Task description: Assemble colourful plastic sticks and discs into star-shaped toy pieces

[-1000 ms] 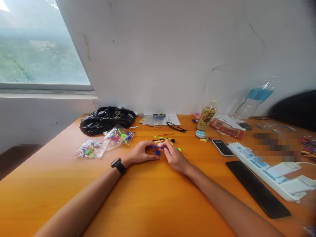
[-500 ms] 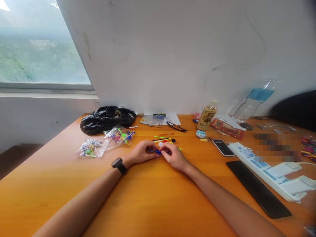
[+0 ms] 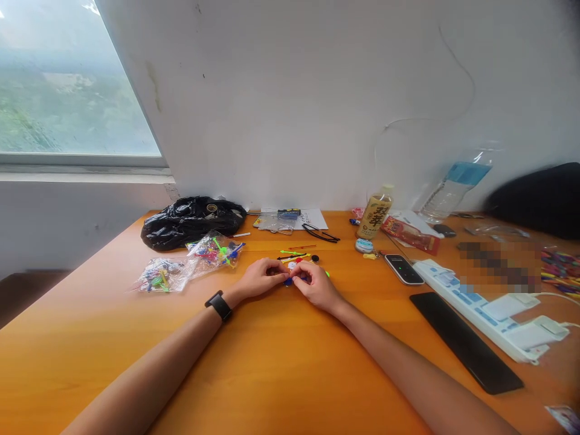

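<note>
Small blue plastic piece (image 3: pixel 288 281) pinched over the wooden desk (image 3: pixel 254 374) by the grips of left hand (image 3: pixel 257 280) and right hand (image 3: pixel 319 287). At nine o'clock, two clear plastic bags (image 3: pixel 183 279) filled with multicoloured plastic parts (image 3: pixel 222 250); at ten, crumpled black plastic bag (image 3: pixel 181 225), contents hidden. Tan-labelled bottle (image 3: pixel 375 214) at two.

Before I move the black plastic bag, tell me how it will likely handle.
The black plastic bag looks crumpled, so it will probably sag; its glossy surface may be slippery. Its low, broad spread makes tipping unlikely.
</note>
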Demonstrator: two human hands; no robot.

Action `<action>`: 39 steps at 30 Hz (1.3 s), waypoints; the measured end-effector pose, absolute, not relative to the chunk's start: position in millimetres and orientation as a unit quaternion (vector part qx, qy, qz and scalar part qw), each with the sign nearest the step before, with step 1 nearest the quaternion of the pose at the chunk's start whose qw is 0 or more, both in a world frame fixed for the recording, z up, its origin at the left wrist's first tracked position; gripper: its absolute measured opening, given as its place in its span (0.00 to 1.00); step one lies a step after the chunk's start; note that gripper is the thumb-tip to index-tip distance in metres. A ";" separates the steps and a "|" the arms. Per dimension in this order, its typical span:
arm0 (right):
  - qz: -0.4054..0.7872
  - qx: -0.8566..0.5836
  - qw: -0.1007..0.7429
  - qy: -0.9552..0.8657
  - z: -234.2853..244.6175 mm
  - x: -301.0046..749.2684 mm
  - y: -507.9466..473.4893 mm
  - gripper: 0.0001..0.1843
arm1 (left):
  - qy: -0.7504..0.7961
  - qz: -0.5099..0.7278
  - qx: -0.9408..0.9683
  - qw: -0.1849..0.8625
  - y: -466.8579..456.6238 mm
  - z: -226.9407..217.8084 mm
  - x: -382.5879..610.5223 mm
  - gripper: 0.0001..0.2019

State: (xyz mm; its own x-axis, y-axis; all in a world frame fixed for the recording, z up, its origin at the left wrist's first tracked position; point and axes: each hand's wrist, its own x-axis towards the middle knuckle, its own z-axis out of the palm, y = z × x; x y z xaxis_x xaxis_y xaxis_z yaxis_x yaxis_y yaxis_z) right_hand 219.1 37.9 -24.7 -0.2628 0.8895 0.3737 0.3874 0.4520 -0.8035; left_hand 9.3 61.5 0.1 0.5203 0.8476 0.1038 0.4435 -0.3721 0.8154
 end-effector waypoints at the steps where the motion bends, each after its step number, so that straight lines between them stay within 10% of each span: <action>1: 0.296 -0.434 0.426 -0.737 -24.7 219.6 38.0 0.06 | 0.413 0.268 0.780 0.386 61.9 -0.6 10.2 0.16; 39: 0.247 -0.463 0.450 -0.722 -20.8 220.8 30.2 0.08 | 0.412 0.393 0.699 0.433 60.2 -4.4 14.1 0.20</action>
